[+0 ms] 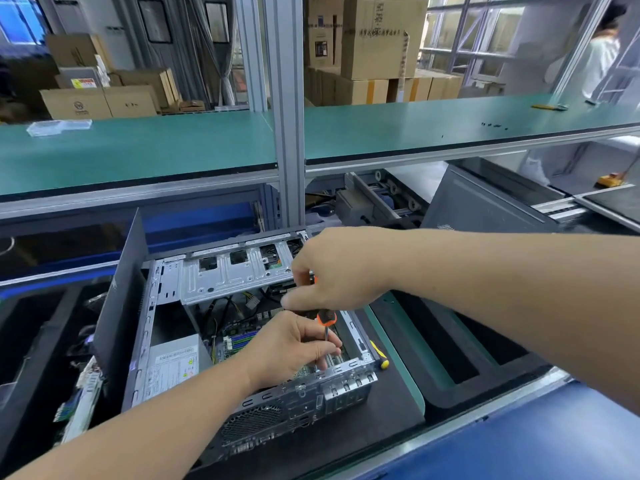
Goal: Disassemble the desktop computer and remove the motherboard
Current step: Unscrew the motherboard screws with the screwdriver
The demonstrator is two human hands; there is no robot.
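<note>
- An electronics assembly or teardown workshop, set up like a factory line.
- A green-matted shelf (138, 147) on aluminium-profile posts (287, 109) crosses the frame's middle.
- Stacked cardboard cartons (381, 36) fill the upper centre and upper left.
- A roller conveyor (384, 195) runs behind the bench, right of centre.
- Loose screws (495, 125) lie on the shelf, upper right.
</note>
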